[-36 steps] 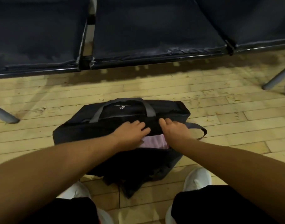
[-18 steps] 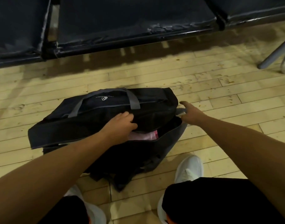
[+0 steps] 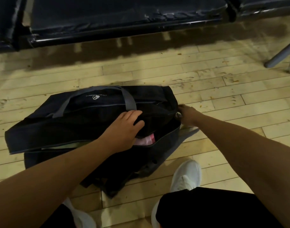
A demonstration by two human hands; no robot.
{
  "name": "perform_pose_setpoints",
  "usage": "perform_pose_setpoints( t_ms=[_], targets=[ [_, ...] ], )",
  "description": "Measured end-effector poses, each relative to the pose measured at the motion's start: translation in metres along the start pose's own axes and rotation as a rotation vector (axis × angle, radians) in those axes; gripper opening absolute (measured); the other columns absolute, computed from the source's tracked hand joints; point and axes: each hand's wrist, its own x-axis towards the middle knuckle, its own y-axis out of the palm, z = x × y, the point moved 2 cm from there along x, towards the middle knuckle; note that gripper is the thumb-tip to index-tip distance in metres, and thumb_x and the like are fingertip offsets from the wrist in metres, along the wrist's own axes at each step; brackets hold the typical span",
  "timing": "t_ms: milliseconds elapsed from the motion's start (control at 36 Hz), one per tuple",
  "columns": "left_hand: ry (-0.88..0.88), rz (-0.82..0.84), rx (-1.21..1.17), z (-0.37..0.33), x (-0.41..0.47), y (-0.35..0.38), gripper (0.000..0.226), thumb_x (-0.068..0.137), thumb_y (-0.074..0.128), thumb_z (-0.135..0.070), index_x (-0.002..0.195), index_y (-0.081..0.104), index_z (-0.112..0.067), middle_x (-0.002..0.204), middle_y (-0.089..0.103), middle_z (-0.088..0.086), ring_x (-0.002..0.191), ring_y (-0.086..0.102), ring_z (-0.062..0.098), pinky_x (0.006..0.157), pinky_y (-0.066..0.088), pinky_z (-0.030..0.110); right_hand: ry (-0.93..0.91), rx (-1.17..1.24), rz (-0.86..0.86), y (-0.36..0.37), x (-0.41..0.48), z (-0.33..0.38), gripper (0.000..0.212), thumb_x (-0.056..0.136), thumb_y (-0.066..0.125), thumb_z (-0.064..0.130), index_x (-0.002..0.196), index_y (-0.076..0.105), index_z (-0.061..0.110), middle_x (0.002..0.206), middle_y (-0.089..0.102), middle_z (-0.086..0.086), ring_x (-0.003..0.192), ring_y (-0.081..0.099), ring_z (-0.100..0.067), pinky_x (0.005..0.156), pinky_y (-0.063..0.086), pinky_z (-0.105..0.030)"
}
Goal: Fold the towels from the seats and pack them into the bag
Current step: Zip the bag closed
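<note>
Folded pink towel [image 3: 145, 140] shows in the gaping mouth of the black fabric duffel bag [image 3: 42, 132], which lies on the pale wooden plank floor [image 3: 223, 96] below the dark padded seats [image 3: 124, 18]. Left hand [image 3: 124, 127] is flat on the top flap, fingers straight; I judge it steadies the zip line. Right hand [image 3: 187, 117] curls on the bag's right end, likely pinching the pull. Packing looks nearly finished.

A narrow gap into the bag [image 3: 42, 134] beside the left hand [image 3: 124, 127] — the pink towel [image 3: 145, 141] partly fills it.
</note>
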Motion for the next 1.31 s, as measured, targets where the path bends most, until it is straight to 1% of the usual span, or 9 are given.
perform_pose_setpoints(
  t_ms=[111,250,333,472,694,806,972,1111,1306],
  targets=[
    [0.026,-0.071,-0.029,-0.003,0.003,-0.001,0.046,0.082,0.038,-0.044,0.108,0.062,-0.014,0.133,0.052,0.023,0.124,0.052,0.040,0.102,0.043,0.048,0.024,0.079,0.071,-0.008,-0.004,-0.002,0.029,0.100,0.051,0.019,0.125,0.061,0.009,0.128,0.063,-0.014,0.117,0.057,-0.032,0.092,0.044,-0.034],
    [0.136,-0.249,-0.062,-0.011,0.011,-0.003,0.054,0.083,0.052,-0.034,0.130,0.053,-0.008,0.156,0.033,0.018,0.148,0.025,0.032,0.118,0.028,0.047,0.105,0.476,0.197,-0.042,-0.007,-0.021,0.017,0.098,0.054,0.018,0.097,0.069,0.010,0.116,0.068,-0.016,0.113,0.062,-0.031,0.101,0.048,-0.041],
    [0.235,-0.261,0.034,-0.033,0.027,-0.010,0.070,0.089,0.056,-0.037,0.151,0.035,-0.011,0.164,0.020,0.007,0.153,0.011,0.022,0.123,0.015,0.045,0.109,0.622,0.286,-0.048,-0.012,-0.021,0.029,0.099,0.050,0.013,0.111,0.066,-0.008,0.117,0.068,-0.025,0.104,0.068,-0.029,0.094,0.053,-0.036],
    [0.182,-0.279,0.077,-0.068,0.066,-0.030,0.055,0.095,0.050,-0.035,0.147,0.045,-0.016,0.151,0.047,0.003,0.149,0.026,0.020,0.121,0.019,0.044,0.088,0.720,0.318,-0.048,-0.027,-0.022,0.018,0.098,0.050,0.011,0.096,0.065,0.001,0.090,0.061,-0.015,0.081,0.056,-0.022,0.072,0.045,-0.029],
    [0.024,-0.094,0.113,-0.095,0.095,-0.028,0.048,0.100,0.034,-0.053,0.119,0.059,-0.016,0.118,0.062,0.000,0.129,0.038,0.020,0.106,0.027,0.044,0.088,1.006,0.421,-0.043,-0.042,-0.031,0.018,0.102,0.045,0.010,0.105,0.060,0.002,0.101,0.058,-0.009,0.079,0.052,-0.021,0.067,0.045,-0.027],
    [-0.004,-0.156,0.049,-0.097,0.099,-0.024,0.048,0.095,0.042,-0.060,0.115,0.057,-0.020,0.110,0.063,-0.004,0.122,0.042,0.019,0.098,0.031,0.042,0.042,1.171,0.487,-0.034,-0.044,-0.038,0.020,0.103,0.041,0.010,0.114,0.055,0.002,0.106,0.056,-0.013,0.102,0.051,-0.029,0.097,0.042,-0.043],
    [-0.017,-0.213,-0.010,-0.096,0.106,-0.018,0.035,0.093,0.053,-0.050,0.115,0.058,-0.022,0.105,0.064,-0.006,0.119,0.045,0.018,0.094,0.032,0.039,-0.010,1.134,0.459,-0.033,-0.045,-0.038,0.007,0.097,0.052,0.004,0.091,0.056,0.005,0.090,0.059,-0.011,0.088,0.057,-0.022,0.083,0.048,-0.032],
    [-0.032,-0.274,-0.058,-0.095,0.110,-0.013,0.040,0.089,0.062,-0.043,0.127,0.060,-0.029,0.098,0.067,-0.006,0.112,0.050,0.020,0.085,0.034,0.039,-0.036,1.182,0.486,-0.019,-0.041,-0.041,0.035,0.089,0.041,-0.017,0.121,0.052,-0.007,0.112,0.059,-0.025,0.090,0.065,-0.035,0.074,0.057,-0.036],
    [-0.021,-0.252,-0.057,-0.101,0.125,-0.013,0.033,0.088,0.058,-0.045,0.112,0.068,-0.025,0.101,0.063,-0.008,0.109,0.045,0.019,0.084,0.030,0.037,-0.063,1.167,0.539,-0.025,-0.044,-0.056,0.031,0.090,0.036,-0.018,0.085,0.047,0.010,0.097,0.051,-0.015,0.063,0.056,-0.023,0.056,0.044,-0.031]
  ],
)
